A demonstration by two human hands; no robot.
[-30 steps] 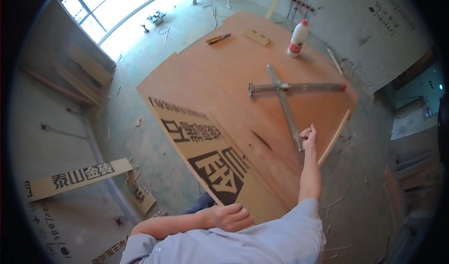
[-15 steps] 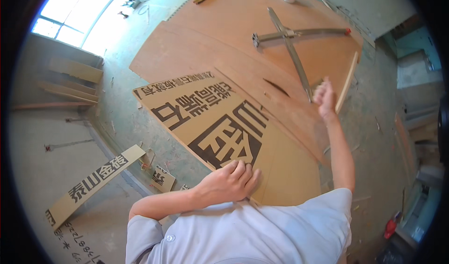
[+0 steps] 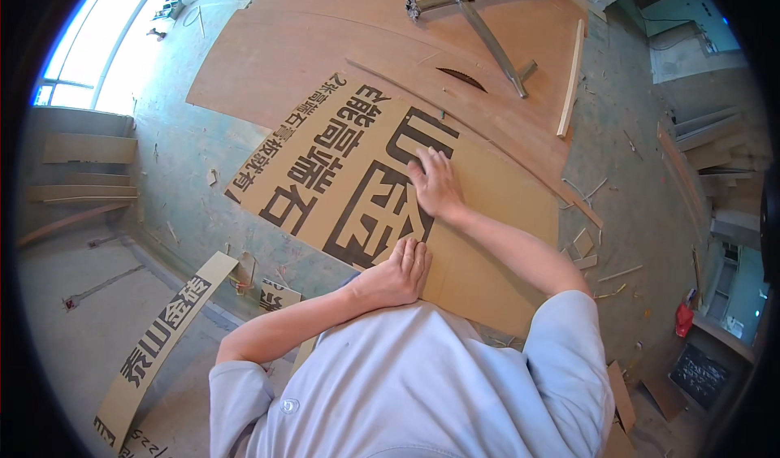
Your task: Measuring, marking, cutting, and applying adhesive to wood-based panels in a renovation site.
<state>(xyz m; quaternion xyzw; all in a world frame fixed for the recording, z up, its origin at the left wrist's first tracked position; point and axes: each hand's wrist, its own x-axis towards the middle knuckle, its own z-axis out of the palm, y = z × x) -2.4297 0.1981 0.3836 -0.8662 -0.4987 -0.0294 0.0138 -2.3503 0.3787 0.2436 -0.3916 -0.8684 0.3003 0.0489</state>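
A brown paper-faced board (image 3: 496,194) with large black printed characters lies in front of my body. My left hand (image 3: 398,273) is at its near edge, fingers curled and pressed together on it; the thumb is hidden. On the middle of the board my right hand (image 3: 437,183) rests palm down, its fingers spread. Along the board's far side runs a long thin wooden strip (image 3: 475,133). Beyond that, a dark toothed saw blade (image 3: 461,78) stands up through the reddish-brown tabletop (image 3: 301,36), apart from both hands.
A crossed pair of greyish bars (image 3: 483,36) lies at the far right of the tabletop, with a pale batten (image 3: 571,80) beside it. A printed offcut strip (image 3: 166,328) leans at the left. Scraps (image 3: 583,243) litter the floor at right; stacked boards (image 3: 89,149) stand left.
My right hand has come back from beside the crossed bars and now lies on the board. My left hand stays at the near edge. The view has tilted nearer to my body.
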